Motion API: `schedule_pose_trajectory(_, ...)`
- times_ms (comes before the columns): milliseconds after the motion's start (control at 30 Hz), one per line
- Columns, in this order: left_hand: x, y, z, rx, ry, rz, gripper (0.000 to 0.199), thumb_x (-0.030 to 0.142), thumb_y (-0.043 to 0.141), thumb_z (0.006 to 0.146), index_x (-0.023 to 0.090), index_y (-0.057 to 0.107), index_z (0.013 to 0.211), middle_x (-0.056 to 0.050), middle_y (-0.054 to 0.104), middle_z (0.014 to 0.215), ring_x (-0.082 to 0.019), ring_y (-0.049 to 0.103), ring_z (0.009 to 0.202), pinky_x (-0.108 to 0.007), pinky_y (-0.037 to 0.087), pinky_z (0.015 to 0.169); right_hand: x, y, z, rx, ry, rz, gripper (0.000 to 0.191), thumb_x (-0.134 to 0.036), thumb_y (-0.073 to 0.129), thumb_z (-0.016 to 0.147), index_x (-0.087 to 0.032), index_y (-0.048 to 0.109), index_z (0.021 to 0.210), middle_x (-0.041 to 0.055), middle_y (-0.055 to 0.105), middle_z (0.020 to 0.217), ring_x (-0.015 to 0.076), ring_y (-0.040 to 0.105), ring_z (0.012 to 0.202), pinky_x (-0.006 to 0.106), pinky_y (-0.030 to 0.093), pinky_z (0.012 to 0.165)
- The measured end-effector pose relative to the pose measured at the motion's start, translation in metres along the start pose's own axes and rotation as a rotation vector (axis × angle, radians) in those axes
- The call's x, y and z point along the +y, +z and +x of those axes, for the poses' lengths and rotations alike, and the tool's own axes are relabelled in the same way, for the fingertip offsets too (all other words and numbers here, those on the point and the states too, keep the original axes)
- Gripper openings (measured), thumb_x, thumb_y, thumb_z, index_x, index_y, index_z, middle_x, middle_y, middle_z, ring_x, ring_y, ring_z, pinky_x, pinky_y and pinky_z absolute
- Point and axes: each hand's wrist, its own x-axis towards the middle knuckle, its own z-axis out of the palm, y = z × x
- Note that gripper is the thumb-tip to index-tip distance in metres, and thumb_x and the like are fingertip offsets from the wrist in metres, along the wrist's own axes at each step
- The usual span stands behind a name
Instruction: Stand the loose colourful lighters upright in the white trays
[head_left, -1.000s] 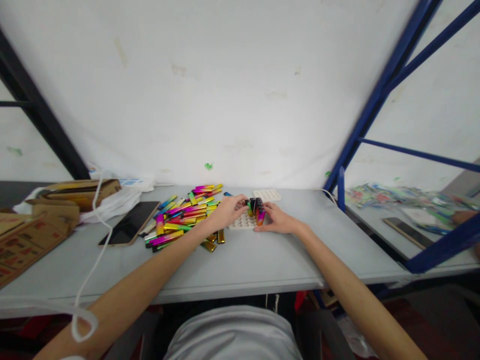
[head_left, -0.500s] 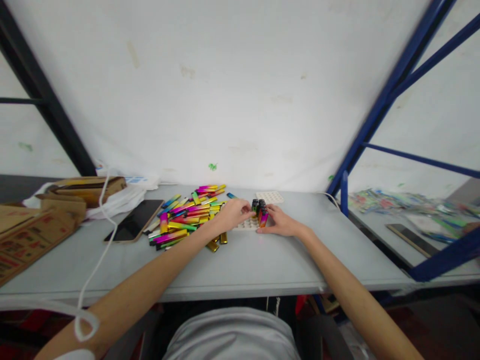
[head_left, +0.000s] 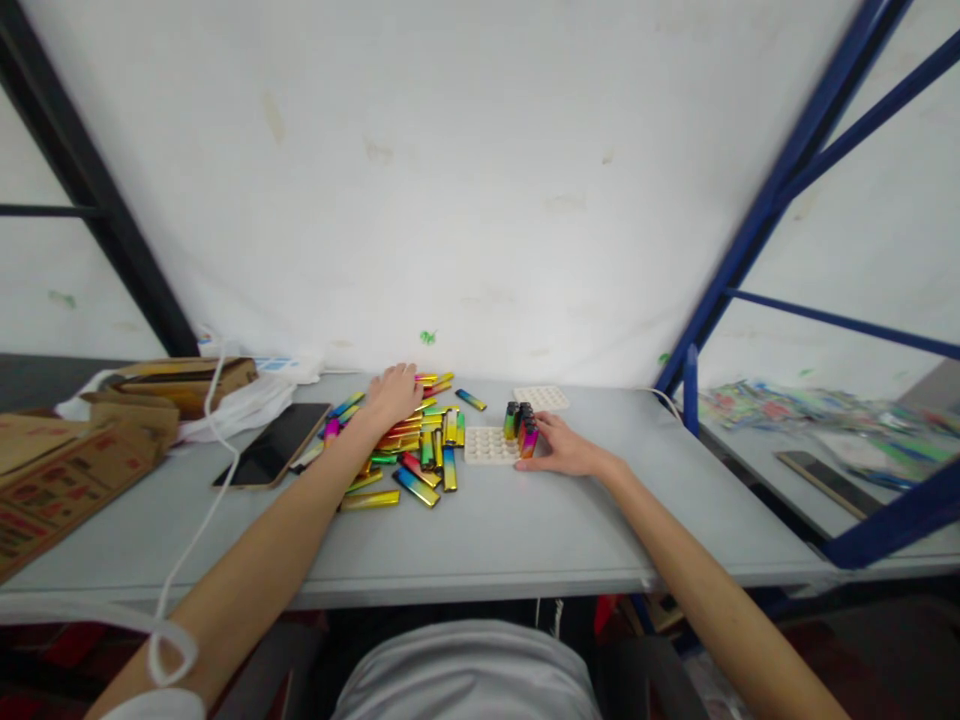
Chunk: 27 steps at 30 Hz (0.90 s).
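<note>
My left hand (head_left: pixel 394 393) is over the far part of a pile of shiny multicoloured lighters (head_left: pixel 405 440), fingers spread and reaching down among them. Their tips are hidden, and I see no lighter clearly held. A white tray with rows of holes (head_left: pixel 486 446) lies flat to the right of the pile. Several lighters with black tops (head_left: pixel 528 436) stand upright at its right end. Around that end is my right hand (head_left: pixel 559 447), its thumb at the tray's front edge and its fingers beside the standing lighters, gripping the tray.
A second white holed tray (head_left: pixel 541 398) lies near the wall. To the left are a phone (head_left: pixel 274 445), cardboard boxes (head_left: pixel 90 460) and a white cable (head_left: pixel 196 530). Blue metal framing (head_left: pixel 750 230) rises on the right, with plastic packets (head_left: pixel 825 425) and another phone (head_left: pixel 829 485) beyond.
My left hand has moved left from the standing lighters to the pile. Loose lighters at the pile's near right side are now uncovered. My right hand has stayed at the tray.
</note>
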Motion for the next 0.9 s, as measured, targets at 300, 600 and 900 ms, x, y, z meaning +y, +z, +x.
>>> schedule_pose_trajectory(300, -0.001, 0.008, 0.01, -0.141, 0.063, -0.027, 0.049, 0.036, 0.036, 0.101, 0.019, 0.057, 0.141, -0.019, 0.061, 0.138, -0.033, 0.06, 0.121, -0.045, 0.046, 0.102, 0.002, 0.001, -0.001, 0.01, 0.008, 0.003, 0.085, -0.074, 0.072, 0.078, -0.014, 0.06, 0.137, 0.0201, 0.055, 0.141, 0.0387, 0.051, 0.133, 0.057, 0.041, 0.115)
schedule_pose_trajectory(600, 0.001, -0.013, -0.003, -0.068, 0.102, -0.011, 0.034, 0.027, 0.043, 0.097, 0.018, 0.072, 0.113, -0.016, 0.073, 0.112, -0.029, 0.068, 0.103, -0.035, 0.05, 0.089, 0.004, 0.003, -0.001, 0.014, 0.017, 0.004, 0.088, -0.074, 0.072, 0.078, -0.011, 0.059, 0.138, 0.0223, 0.055, 0.141, 0.0392, 0.051, 0.132, 0.058, 0.041, 0.114)
schedule_pose_trajectory(900, 0.009, -0.015, -0.009, -0.153, 0.172, -0.059, 0.028, 0.026, 0.05, 0.091, 0.017, 0.075, 0.099, -0.019, 0.076, 0.104, -0.03, 0.072, 0.093, -0.034, 0.051, 0.082, 0.006, 0.004, 0.001, 0.025, 0.004, 0.009, 0.086, -0.074, 0.072, 0.078, -0.011, 0.06, 0.136, 0.0215, 0.056, 0.138, 0.0369, 0.053, 0.129, 0.056, 0.041, 0.115)
